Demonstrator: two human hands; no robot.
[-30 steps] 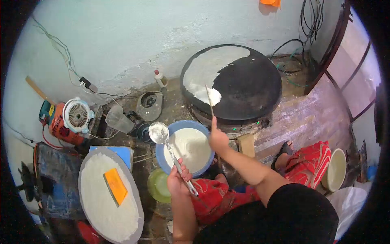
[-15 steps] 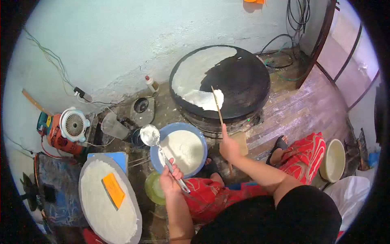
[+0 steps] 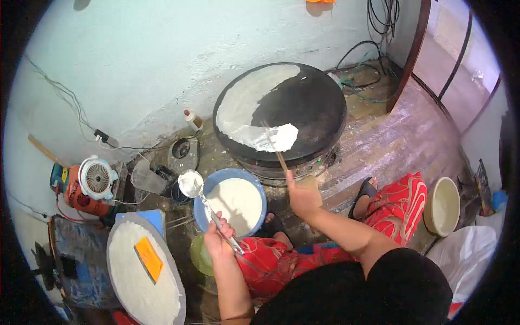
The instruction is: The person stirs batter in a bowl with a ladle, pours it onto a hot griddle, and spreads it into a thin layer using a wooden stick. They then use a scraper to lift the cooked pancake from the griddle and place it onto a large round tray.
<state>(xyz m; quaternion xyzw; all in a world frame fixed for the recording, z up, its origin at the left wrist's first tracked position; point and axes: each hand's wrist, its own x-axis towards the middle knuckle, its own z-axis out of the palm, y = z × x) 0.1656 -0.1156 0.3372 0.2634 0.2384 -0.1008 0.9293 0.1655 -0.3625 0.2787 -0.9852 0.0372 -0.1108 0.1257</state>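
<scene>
My left hand (image 3: pixel 219 239) is closed round the handle of a ladle (image 3: pixel 191 183), whose batter-coated bowl hangs over the left rim of a blue basin (image 3: pixel 259 189) of white batter (image 3: pixel 236 203). In my right hand (image 3: pixel 304 199) is a thin wooden stick (image 3: pixel 281 159), its far end blurred over the wet batter on a large round black griddle (image 3: pixel 309 111). A pale layer of batter (image 3: pixel 244 100) covers the griddle's left side, with a thick white patch (image 3: pixel 284 137) near its front.
An oval board (image 3: pixel 122 265) at lower left holds a pale sheet and an orange scraper (image 3: pixel 148 260). Beside them are a fan (image 3: pixel 98 178), a clear jug (image 3: pixel 147 177), a bottle (image 3: pixel 193 120) and a green bowl (image 3: pixel 201 254). A cream basin (image 3: pixel 442 207) stands right.
The stick's tip has moved left over the batter, and the thick white patch has changed shape. The whole view has shifted slightly. Both hands keep their holds.
</scene>
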